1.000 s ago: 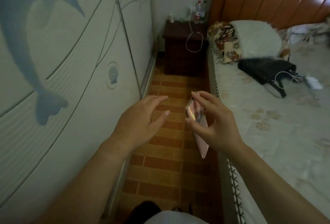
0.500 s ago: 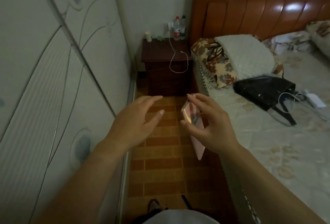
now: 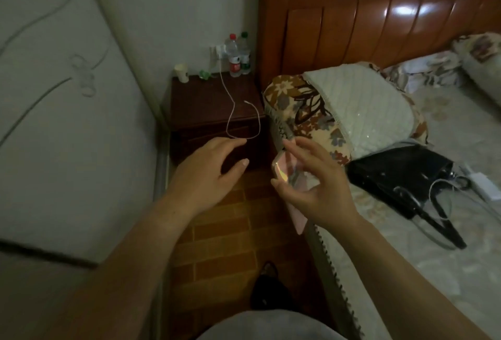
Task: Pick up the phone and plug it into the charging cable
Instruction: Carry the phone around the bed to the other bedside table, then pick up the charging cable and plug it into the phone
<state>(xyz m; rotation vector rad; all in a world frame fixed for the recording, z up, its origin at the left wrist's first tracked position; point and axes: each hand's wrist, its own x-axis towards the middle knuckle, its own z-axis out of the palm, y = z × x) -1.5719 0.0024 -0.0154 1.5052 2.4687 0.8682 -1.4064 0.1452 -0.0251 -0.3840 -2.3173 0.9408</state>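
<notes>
My right hand point(image 3: 311, 185) holds a pink phone point(image 3: 284, 174) edge-on, thumb below and fingers above, over the gap beside the bed. My left hand point(image 3: 208, 174) is open, fingers spread, just left of the phone and not touching it. A white charging cable point(image 3: 230, 111) runs from a wall plug point(image 3: 218, 50) down across the dark wooden nightstand point(image 3: 200, 106) and loops over its front edge. The cable's free end point(image 3: 246, 101) lies on the nightstand top, beyond my left hand's fingertips.
Two water bottles point(image 3: 238, 54) and a paper cup point(image 3: 181, 72) stand at the back of the nightstand. A bed point(image 3: 433, 231) on the right carries patterned pillows point(image 3: 311, 106) and a black handbag point(image 3: 401, 177) with another white cable. A wardrobe door point(image 3: 67, 122) lines the left. The floor is brick-patterned tile.
The view has moved forward toward the nightstand, which now sits much closer. Both hands have kept their pose, the right still holding the phone.
</notes>
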